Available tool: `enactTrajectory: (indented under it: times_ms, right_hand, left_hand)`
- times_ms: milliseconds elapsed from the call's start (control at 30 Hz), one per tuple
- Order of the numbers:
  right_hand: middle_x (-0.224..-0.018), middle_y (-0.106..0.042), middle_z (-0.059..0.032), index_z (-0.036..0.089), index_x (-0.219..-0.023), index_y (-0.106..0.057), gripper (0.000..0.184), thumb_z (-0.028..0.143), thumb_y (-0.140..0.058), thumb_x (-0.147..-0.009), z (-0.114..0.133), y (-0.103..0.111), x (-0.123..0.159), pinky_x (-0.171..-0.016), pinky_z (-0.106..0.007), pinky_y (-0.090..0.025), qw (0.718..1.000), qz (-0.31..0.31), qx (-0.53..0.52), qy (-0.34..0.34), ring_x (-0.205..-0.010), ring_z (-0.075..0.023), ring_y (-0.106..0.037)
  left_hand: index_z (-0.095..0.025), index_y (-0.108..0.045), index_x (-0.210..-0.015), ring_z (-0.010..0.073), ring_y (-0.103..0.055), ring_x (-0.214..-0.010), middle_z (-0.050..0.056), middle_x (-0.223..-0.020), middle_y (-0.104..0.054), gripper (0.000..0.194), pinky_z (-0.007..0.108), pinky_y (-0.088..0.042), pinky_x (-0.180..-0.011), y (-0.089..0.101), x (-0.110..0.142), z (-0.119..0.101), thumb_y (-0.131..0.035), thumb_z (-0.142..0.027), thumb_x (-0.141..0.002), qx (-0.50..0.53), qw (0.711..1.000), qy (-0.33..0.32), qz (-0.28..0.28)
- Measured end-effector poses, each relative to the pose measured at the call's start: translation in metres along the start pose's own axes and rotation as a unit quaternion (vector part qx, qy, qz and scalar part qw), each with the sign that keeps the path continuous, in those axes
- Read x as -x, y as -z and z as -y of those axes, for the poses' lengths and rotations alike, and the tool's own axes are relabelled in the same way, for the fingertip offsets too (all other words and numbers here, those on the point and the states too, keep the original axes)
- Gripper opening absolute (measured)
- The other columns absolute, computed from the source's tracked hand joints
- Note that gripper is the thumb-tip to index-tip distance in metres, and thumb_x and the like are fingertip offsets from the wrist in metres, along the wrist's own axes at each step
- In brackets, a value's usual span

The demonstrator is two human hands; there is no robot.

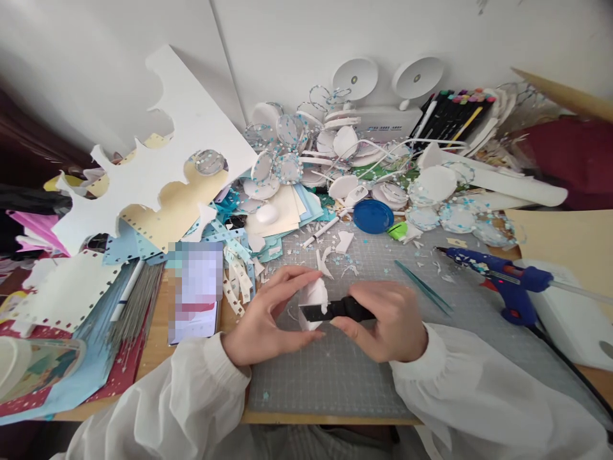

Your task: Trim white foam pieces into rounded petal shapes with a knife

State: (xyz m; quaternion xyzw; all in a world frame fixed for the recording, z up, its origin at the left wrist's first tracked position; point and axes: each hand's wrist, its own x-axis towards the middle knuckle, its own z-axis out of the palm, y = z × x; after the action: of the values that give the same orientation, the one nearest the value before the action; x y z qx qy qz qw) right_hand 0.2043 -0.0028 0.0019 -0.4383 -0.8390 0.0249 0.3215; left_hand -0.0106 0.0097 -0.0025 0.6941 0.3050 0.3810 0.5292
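Observation:
Between the thumb and fingers of my left hand (268, 319) is a small white foam piece (315, 292). My right hand (385, 313) is wrapped round the black handle of a utility knife (353, 308). The knife's wide blade points left and lies against the foam, with a white shaving by the blade. Both hands are just above a grey cutting mat (325, 383). Foam offcuts (343, 243) and small paper bits are scattered on the mat beyond my fingers. Right of my right hand lie teal tweezers (424, 287).
A blue glue gun (512, 281) with a cord lies at the right. A phone (196, 294) and thin wires (136, 306) are at the left. A cut-out foam sheet (191, 108) leans behind them. White discs with beaded wire (292, 153) and a blue lid (373, 216) stand at the back.

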Motion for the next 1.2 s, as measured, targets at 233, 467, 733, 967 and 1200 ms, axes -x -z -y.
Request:
enactTrajectory:
  times_ms: [233,467,733,967,1200]
  right_hand:
    - [-0.046,-0.043,0.0021,0.019,-0.055,-0.043,0.045,0.051,-0.048,-0.086,-0.007,0.000,0.000,-0.047,-0.026,-0.023,1.000,-0.009,0.021,-0.016,-0.042,-0.0106,-0.040]
    - [-0.043,-0.047,0.0014,0.019,-0.056,-0.048,0.047,0.053,-0.046,-0.088,-0.032,0.004,0.001,-0.046,-0.024,-0.021,0.982,-0.053,0.108,-0.147,-0.040,-0.0105,-0.041]
    - [-0.042,-0.039,0.0035,0.019,-0.055,-0.043,0.047,0.052,-0.046,-0.088,-0.026,0.002,0.000,-0.045,-0.024,-0.021,0.977,-0.095,0.103,-0.164,-0.039,-0.0093,-0.036]
    - [-0.045,-0.042,0.0023,0.018,-0.057,-0.047,0.042,0.047,-0.051,-0.086,-0.022,0.003,0.000,-0.045,-0.024,-0.024,0.986,-0.093,0.090,-0.105,-0.042,-0.0104,-0.040]
    - [-0.049,-0.049,-0.0007,0.017,-0.060,-0.052,0.041,0.048,-0.049,-0.086,0.001,0.002,0.001,-0.049,-0.028,-0.026,0.999,-0.039,-0.009,-0.015,-0.046,-0.0127,-0.045]
  left_hand:
    - [-0.029,-0.053,-0.131,0.0232,-0.046,-0.121,0.009,-0.126,-0.046,0.074,0.039,-0.038,-0.108,0.002,-0.002,0.002,-0.081,-0.015,-0.063,0.048,0.999,0.021,-0.001]
    - [-0.027,-0.059,-0.124,0.0269,-0.043,-0.128,0.008,-0.129,-0.050,0.072,0.040,-0.034,-0.111,0.003,0.000,0.000,-0.082,-0.010,-0.059,0.180,0.983,0.029,0.009]
    - [-0.025,-0.052,-0.123,0.0328,-0.045,-0.126,0.012,-0.134,-0.050,0.047,0.057,-0.040,-0.101,0.001,-0.004,-0.008,-0.065,-0.020,-0.079,0.434,0.887,0.151,0.039]
    - [-0.024,-0.054,-0.114,0.0298,-0.051,-0.121,0.010,-0.121,-0.059,0.027,0.056,-0.039,-0.100,0.001,-0.005,-0.008,-0.052,-0.036,-0.090,0.476,0.855,0.205,0.026]
    - [-0.021,-0.062,-0.118,0.0303,-0.053,-0.117,0.011,-0.123,-0.060,0.059,0.045,-0.037,-0.103,0.003,-0.003,-0.002,-0.079,-0.038,-0.065,0.288,0.940,0.184,0.017]
